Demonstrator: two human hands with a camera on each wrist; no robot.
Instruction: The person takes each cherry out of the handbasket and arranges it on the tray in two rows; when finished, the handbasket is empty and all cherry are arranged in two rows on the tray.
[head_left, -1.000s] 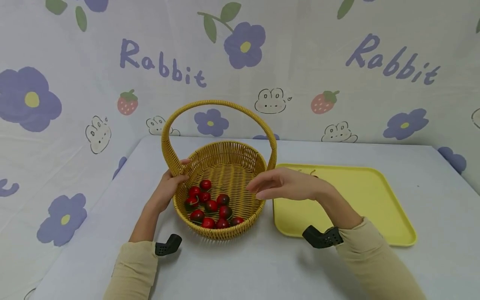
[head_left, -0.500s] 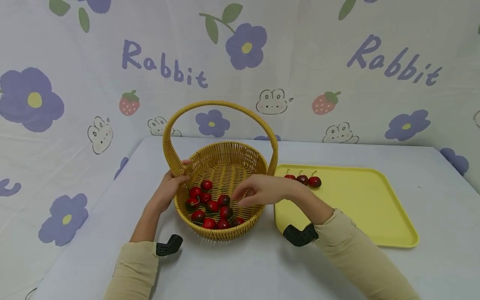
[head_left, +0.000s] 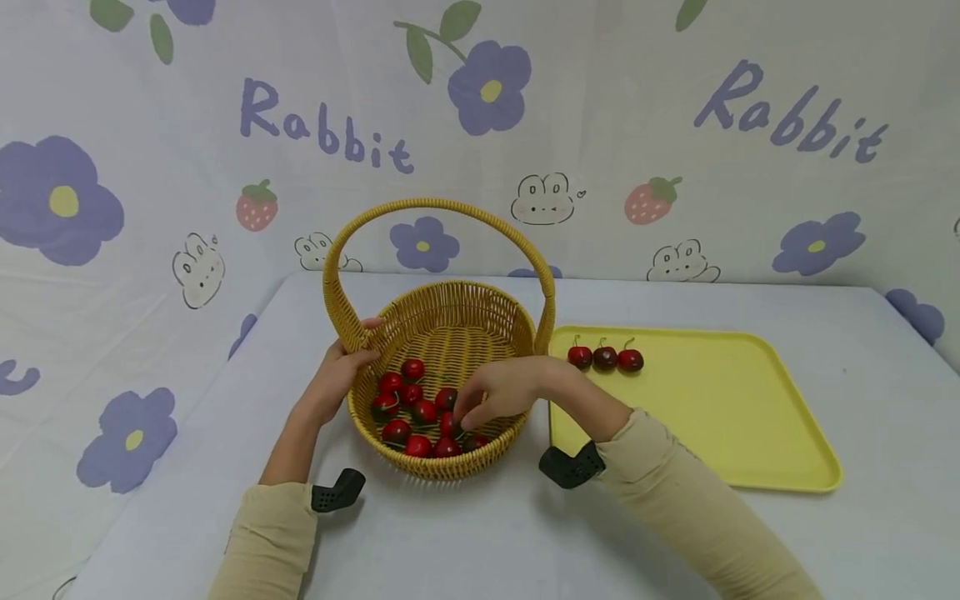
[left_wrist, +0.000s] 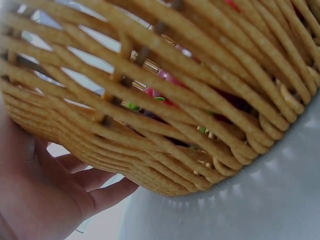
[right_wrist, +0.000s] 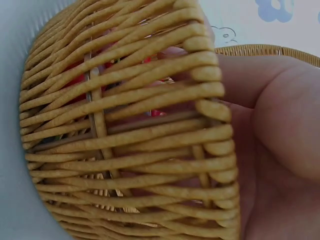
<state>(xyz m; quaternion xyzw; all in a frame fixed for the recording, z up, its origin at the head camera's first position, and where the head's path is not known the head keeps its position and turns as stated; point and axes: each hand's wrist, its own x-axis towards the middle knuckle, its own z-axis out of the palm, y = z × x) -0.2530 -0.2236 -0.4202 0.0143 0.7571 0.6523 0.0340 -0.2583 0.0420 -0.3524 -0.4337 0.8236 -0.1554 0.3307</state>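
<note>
Near edge: both forearms in beige sleeves, a black wrist mount on each. Right hand (head_left: 495, 392) reaches over the near right rim into the wicker basket (head_left: 480, 312), fingers curled down among the cherries (head_left: 408, 408); fingertips touch or pinch one, cannot tell which, grip hidden. Left hand (head_left: 333, 379) grips the basket's left wall at the handle base, fingers curled round the rim; left wrist view shows the palm against the outer weave. About ten red cherries lie in the basket's near half. Basket sits on the grey worktop (head_left: 465, 542), handle upright. Just right of it, touching or nearly so, yellow tray (head_left: 735, 433) with three cherries in a row (head_left: 604, 357) at its far left corner. Behind: rabbit-print backdrop (head_left: 480, 125).
</note>
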